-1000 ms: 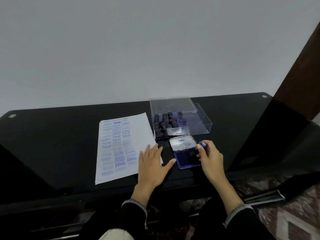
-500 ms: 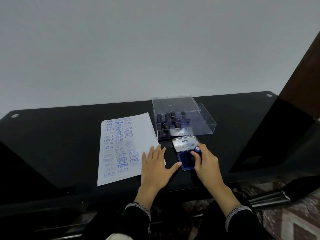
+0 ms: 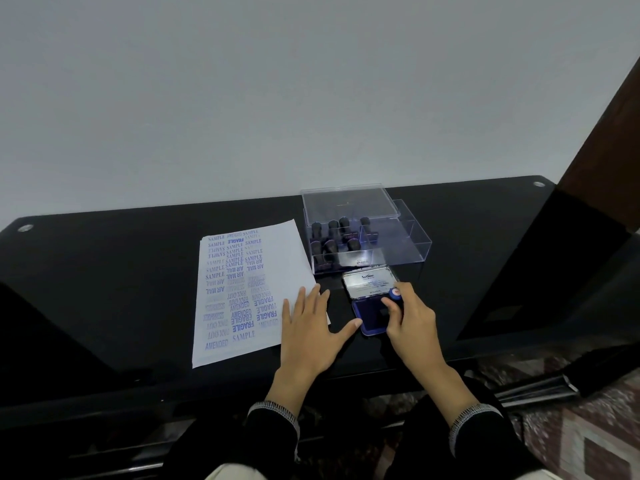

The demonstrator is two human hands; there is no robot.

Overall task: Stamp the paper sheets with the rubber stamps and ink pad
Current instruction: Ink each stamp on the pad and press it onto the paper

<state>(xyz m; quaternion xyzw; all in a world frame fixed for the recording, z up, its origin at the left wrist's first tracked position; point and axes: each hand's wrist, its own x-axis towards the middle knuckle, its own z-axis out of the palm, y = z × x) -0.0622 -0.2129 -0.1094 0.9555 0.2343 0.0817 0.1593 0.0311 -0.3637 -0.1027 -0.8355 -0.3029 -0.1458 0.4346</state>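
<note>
Well underway, by the look: one paper sheet (image 3: pixel 242 292) lying left on the black table (image 3: pixel 104 271), three columns of blue marks, right strip bare. Right hand (image 3: pixel 412 317) pinching one stamp (image 3: pixel 394 294) down on the open ink pad (image 3: pixel 369 315). Left hand (image 3: pixel 308 327) flat, fingers straight on the sheet's near right corner, thumb at the pad. About eight stamps standing in the clear box (image 3: pixel 398 244) beyond.

Dim, even indoor lighting. The glossy black table (image 3: pixel 104 271) shows faint reflections and no hard shadows. Wide-angle distortion bows its far edge and tilts the right-hand margin. Stamped text on the paper sheet (image 3: pixel 277 258) appears slightly soft.
</note>
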